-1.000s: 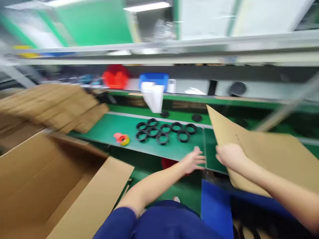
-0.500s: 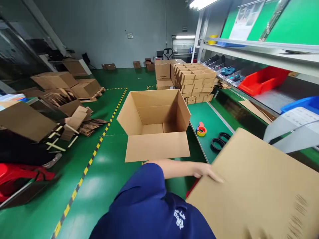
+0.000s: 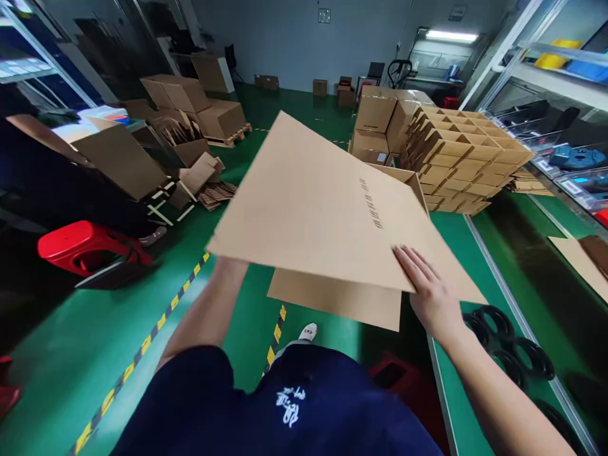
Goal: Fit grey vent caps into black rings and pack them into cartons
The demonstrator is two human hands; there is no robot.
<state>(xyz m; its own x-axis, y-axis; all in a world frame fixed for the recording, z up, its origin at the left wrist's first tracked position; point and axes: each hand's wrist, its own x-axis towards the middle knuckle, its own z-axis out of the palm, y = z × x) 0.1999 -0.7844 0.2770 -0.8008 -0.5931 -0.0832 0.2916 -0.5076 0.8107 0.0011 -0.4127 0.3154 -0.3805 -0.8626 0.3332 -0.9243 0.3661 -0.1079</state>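
A large flat cardboard sheet [image 3: 313, 202] with a line of printed marks spans the space between my hands, tilted. My left hand [image 3: 230, 266] supports its left corner from below, fingers hidden under the board. On the near right edge, my right hand [image 3: 430, 285] grips with its fingers lying over the top face and the thumb out of sight. Behind and below the sheet stands an open cardboard box [image 3: 418, 189], mostly covered by it. The box's near flap [image 3: 337, 297] sticks out under the sheet towards me.
Stacked cardboard dividers [image 3: 465, 158] stand beyond the box on the green bench [image 3: 479, 253]. Several black rings [image 3: 534, 358] lie on the bench at right. At left are a red stool [image 3: 90, 250], another person's arm [image 3: 47, 136] and cardboard piles [image 3: 185, 101]. Striped tape [image 3: 156, 329] marks the floor.
The cardboard sheet has swung from my right side to in front of me, over the open box. Both hands now hold it. The view has turned left.
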